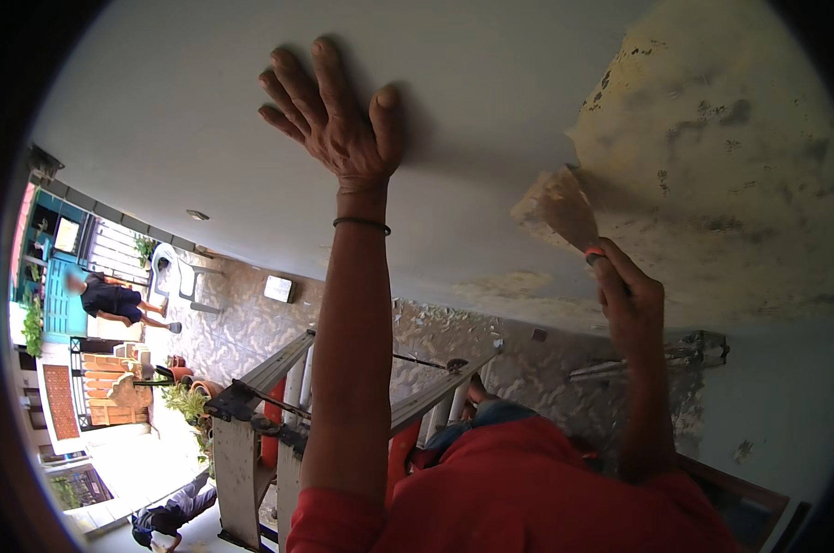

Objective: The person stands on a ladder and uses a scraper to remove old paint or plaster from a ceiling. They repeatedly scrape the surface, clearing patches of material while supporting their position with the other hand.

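My left hand (341,128) lies flat with fingers spread on a smooth, pale painted wall (472,83), and nothing is in it. A dark band circles that wrist. In my right hand (628,290) is the handle of a putty knife (572,211), dark with an orange collar. Its wide blade meets the wall at the ragged paint edge, and flakes seem to cover part of the blade. Beyond the blade spreads a large bare patch (721,152), yellowish and stained with dark spots, where the paint is off. A smaller scraped patch (507,285) shows lower down.
A stepladder (251,442) stands below me. Paint chips (444,318) litter the patterned tile floor (230,297). Farther off are a plastic chair (175,273), potted plants (189,397), a standing person (113,297) and another person (171,515) bending.
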